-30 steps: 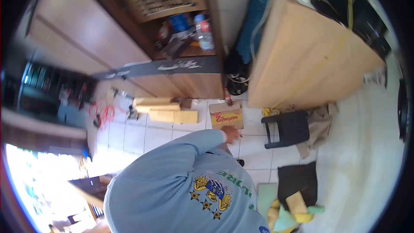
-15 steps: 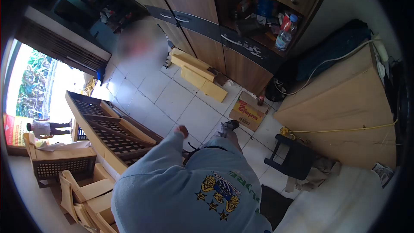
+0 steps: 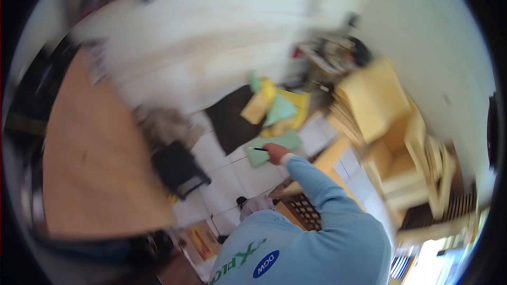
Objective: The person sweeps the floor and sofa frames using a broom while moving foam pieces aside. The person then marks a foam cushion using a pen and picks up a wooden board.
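My right hand (image 3: 275, 154) is closed around a thin dark pen (image 3: 258, 149), whose tip points left. It is above a pale green sheet (image 3: 259, 159) on the tiled floor. Beyond that sheet lie a black mat (image 3: 230, 124), a tan piece (image 3: 255, 107) and yellow and green pieces (image 3: 283, 108). My left hand is outside the view. The blue sleeve of my right arm reaches in from the lower right.
A dark stool (image 3: 178, 169) and crumpled cloth (image 3: 166, 125) are on the left, beside a large tan panel (image 3: 100, 163). Pale wooden furniture parts (image 3: 375, 105) are stacked at right. A latticed wooden frame (image 3: 303, 210) lies near my body. A printed carton (image 3: 203, 240) is at the bottom.
The view has swung from the cabinet and doorway to the wall and the coloured pieces. My left hand, visible before, is out of view; my right hand has come into view with the pen.
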A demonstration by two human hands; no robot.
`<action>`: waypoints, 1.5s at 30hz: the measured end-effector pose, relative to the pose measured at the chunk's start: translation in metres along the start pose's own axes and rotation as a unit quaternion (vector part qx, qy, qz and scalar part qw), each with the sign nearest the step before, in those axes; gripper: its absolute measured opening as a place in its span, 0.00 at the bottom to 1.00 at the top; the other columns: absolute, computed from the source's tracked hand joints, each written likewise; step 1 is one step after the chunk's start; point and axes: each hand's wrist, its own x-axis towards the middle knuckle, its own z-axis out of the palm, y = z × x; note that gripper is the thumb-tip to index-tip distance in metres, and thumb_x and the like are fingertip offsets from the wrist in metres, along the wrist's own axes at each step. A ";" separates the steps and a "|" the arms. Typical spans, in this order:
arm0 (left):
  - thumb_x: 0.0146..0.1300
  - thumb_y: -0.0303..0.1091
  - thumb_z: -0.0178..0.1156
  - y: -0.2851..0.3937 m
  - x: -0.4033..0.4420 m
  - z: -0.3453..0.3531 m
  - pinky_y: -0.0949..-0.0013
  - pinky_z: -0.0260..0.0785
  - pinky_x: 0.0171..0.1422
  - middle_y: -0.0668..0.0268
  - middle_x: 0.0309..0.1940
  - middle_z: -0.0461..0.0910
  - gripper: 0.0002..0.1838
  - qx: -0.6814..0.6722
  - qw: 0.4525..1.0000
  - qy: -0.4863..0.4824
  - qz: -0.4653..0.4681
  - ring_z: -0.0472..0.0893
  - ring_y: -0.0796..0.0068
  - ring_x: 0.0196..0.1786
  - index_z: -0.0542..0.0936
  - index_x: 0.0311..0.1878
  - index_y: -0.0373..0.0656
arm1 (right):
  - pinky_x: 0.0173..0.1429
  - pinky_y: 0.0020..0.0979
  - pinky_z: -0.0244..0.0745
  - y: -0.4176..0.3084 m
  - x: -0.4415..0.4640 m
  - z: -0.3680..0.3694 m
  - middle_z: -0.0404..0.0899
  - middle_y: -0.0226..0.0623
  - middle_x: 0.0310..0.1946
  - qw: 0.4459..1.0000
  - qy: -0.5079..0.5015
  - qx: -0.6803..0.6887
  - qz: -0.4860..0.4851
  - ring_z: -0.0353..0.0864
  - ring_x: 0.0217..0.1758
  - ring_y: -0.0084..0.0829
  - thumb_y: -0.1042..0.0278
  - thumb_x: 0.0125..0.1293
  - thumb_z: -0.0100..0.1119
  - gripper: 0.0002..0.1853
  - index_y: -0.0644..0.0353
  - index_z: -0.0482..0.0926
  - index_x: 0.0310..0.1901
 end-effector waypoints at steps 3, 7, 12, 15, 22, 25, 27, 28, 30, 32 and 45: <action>0.62 0.36 0.53 0.062 0.076 -0.028 0.57 0.72 0.44 0.60 0.41 0.81 0.10 0.085 0.993 -0.058 0.066 0.80 0.63 0.44 0.81 0.41 0.44 | 0.56 0.44 0.72 -0.003 -0.050 -0.005 0.77 0.47 0.47 0.977 0.123 0.104 0.142 0.77 0.52 0.51 0.73 0.56 0.52 0.15 0.57 0.75 0.47; 0.64 0.35 0.52 0.137 0.136 -0.030 0.58 0.73 0.44 0.59 0.41 0.81 0.11 0.171 0.970 -0.118 0.125 0.80 0.63 0.43 0.81 0.43 0.43 | 0.55 0.46 0.73 0.028 -0.131 0.014 0.77 0.46 0.45 0.911 0.262 0.111 0.299 0.78 0.50 0.50 0.70 0.58 0.51 0.12 0.57 0.75 0.44; 0.65 0.34 0.51 0.208 0.178 -0.012 0.61 0.73 0.44 0.59 0.42 0.81 0.12 0.221 0.942 -0.172 0.186 0.79 0.64 0.42 0.80 0.46 0.42 | 0.51 0.47 0.74 0.058 -0.212 0.033 0.80 0.46 0.41 0.756 0.357 0.106 0.539 0.80 0.48 0.48 0.62 0.63 0.53 0.10 0.56 0.76 0.42; 0.66 0.34 0.51 0.259 0.192 0.015 0.62 0.73 0.44 0.58 0.42 0.80 0.12 0.212 0.924 -0.202 0.248 0.79 0.64 0.42 0.79 0.47 0.41 | 0.50 0.47 0.75 0.050 -0.210 0.027 0.82 0.46 0.39 0.729 0.295 0.137 0.603 0.82 0.46 0.48 0.59 0.65 0.53 0.11 0.55 0.77 0.43; 0.66 0.28 0.48 0.389 0.159 0.070 0.69 0.72 0.42 0.60 0.42 0.80 0.14 0.217 0.868 -0.290 0.341 0.78 0.72 0.38 0.78 0.50 0.38 | 0.53 0.47 0.76 0.046 -0.213 0.038 0.83 0.45 0.42 0.731 0.182 0.183 0.632 0.82 0.49 0.48 0.55 0.68 0.50 0.13 0.46 0.79 0.48; 0.63 0.33 0.51 0.381 0.172 0.059 0.63 0.73 0.39 0.57 0.33 0.82 0.15 0.254 0.874 -0.301 0.285 0.81 0.68 0.32 0.81 0.49 0.41 | 0.50 0.47 0.76 0.026 -0.231 0.024 0.84 0.45 0.39 0.709 0.197 0.193 0.649 0.82 0.46 0.49 0.55 0.66 0.54 0.12 0.47 0.81 0.45; 0.62 0.38 0.53 0.326 0.261 0.043 0.57 0.73 0.40 0.52 0.31 0.81 0.16 0.407 0.761 -0.329 0.383 0.82 0.59 0.34 0.81 0.48 0.41 | 0.48 0.46 0.76 0.024 -0.235 0.029 0.84 0.44 0.34 0.698 0.242 0.161 0.655 0.83 0.41 0.48 0.56 0.64 0.57 0.10 0.48 0.81 0.42; 0.62 0.40 0.54 0.305 0.298 0.037 0.54 0.73 0.40 0.49 0.31 0.81 0.17 0.465 0.695 -0.334 0.435 0.83 0.55 0.35 0.81 0.47 0.40 | 0.46 0.46 0.76 0.025 -0.234 0.033 0.83 0.43 0.32 0.691 0.270 0.130 0.658 0.83 0.39 0.48 0.57 0.63 0.58 0.09 0.49 0.81 0.40; 0.62 0.44 0.54 0.305 0.332 0.012 0.50 0.73 0.42 0.45 0.32 0.80 0.19 0.514 0.676 -0.375 0.372 0.82 0.48 0.37 0.82 0.46 0.40 | 0.44 0.45 0.75 0.021 -0.226 0.022 0.83 0.42 0.30 0.677 0.296 0.146 0.657 0.83 0.39 0.46 0.59 0.62 0.59 0.08 0.50 0.80 0.39; 0.63 0.46 0.55 0.318 0.353 0.002 0.49 0.73 0.41 0.45 0.32 0.80 0.19 0.581 0.609 -0.375 0.389 0.82 0.48 0.37 0.82 0.46 0.39 | 0.42 0.45 0.74 0.015 -0.224 0.015 0.82 0.42 0.28 0.668 0.322 0.146 0.654 0.82 0.37 0.45 0.61 0.62 0.60 0.07 0.52 0.80 0.38; 0.61 0.33 0.61 0.522 0.299 0.141 0.71 0.71 0.30 0.66 0.30 0.79 0.12 0.320 0.885 -0.291 0.175 0.77 0.77 0.28 0.81 0.47 0.42 | 0.37 0.44 0.72 -0.021 -0.262 0.025 0.79 0.44 0.24 0.669 0.238 0.199 0.676 0.79 0.31 0.48 0.61 0.64 0.58 0.08 0.56 0.79 0.34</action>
